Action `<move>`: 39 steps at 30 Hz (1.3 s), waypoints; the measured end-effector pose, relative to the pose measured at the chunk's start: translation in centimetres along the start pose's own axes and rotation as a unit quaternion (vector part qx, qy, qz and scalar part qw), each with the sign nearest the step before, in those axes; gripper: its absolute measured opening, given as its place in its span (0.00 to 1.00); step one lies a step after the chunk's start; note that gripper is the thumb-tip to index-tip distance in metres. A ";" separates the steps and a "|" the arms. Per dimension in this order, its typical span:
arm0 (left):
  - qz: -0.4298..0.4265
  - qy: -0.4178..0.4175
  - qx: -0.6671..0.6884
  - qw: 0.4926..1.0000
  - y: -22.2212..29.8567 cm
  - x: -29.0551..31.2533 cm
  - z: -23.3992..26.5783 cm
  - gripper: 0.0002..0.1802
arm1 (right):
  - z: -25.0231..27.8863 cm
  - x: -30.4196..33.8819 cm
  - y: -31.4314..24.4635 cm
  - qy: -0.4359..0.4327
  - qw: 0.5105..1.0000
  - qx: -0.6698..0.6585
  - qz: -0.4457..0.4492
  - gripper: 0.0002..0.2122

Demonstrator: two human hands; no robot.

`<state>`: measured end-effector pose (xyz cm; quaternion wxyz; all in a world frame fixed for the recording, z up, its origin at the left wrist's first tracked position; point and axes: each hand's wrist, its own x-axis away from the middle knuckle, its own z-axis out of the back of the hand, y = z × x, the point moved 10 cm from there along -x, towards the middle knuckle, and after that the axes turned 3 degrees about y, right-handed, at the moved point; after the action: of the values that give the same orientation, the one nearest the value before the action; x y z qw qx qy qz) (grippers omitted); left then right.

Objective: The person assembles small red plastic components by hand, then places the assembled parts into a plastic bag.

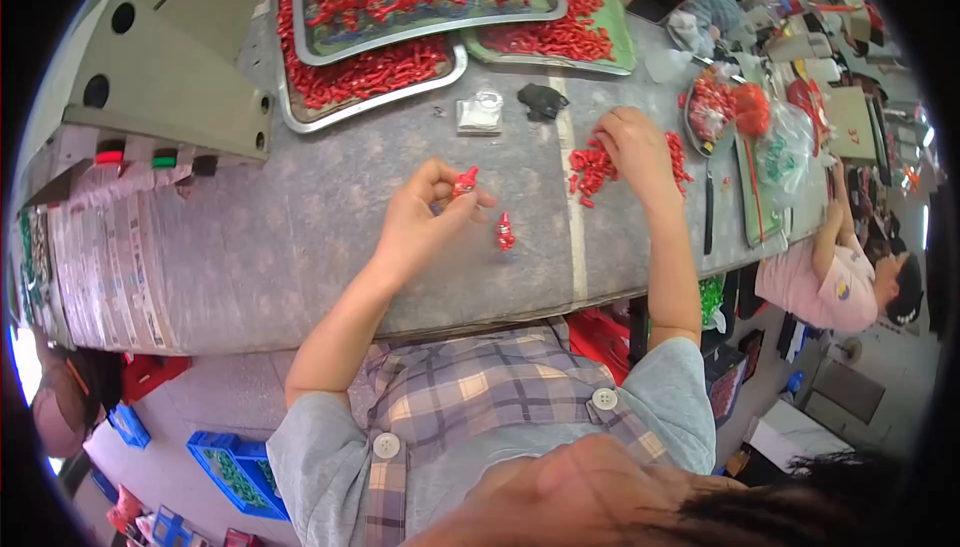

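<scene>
My left hand (428, 212) is closed round a small red toy figure (466, 181), pinched between thumb and fingers above the table (300, 247). A second red toy figure (505, 233) stands on the table just right of that hand. Farther right, my right hand (637, 150) dips its bent fingers into a loose pile of small red plastic parts (592, 175). The fingertips are drawn together at the pile, and what they grip is hidden.
Metal trays (370, 119) and a green tray (625, 57) hold many red parts at the back. A grey machine (150, 77) with buttons stands left. A black-handled tool (709, 212) lies right, near a bowl (700, 137) and plastic bags. A co-worker (830, 277) sits far right.
</scene>
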<state>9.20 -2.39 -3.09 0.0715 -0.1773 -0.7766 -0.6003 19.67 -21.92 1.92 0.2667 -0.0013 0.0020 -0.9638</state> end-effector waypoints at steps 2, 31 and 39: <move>-0.021 0.037 -0.078 0.996 0.6 0.4 -0.1 0.12 | 2.5 0.5 -0.2 0.114 0.993 -0.029 -0.001 0.05; 0.039 -0.042 0.068 0.996 -0.4 0.7 -1.1 0.10 | 6.5 2.7 -14.0 0.157 0.906 -0.365 0.149 0.07; 0.059 -0.021 0.117 0.991 -0.2 0.5 -0.4 0.20 | 7.7 -2.5 -10.0 0.216 0.934 -0.250 0.135 0.04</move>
<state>8.67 -2.72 -3.01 0.1103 -0.2258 -0.8311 -0.4962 16.68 -12.10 9.68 0.3786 0.1401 0.3008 -0.8640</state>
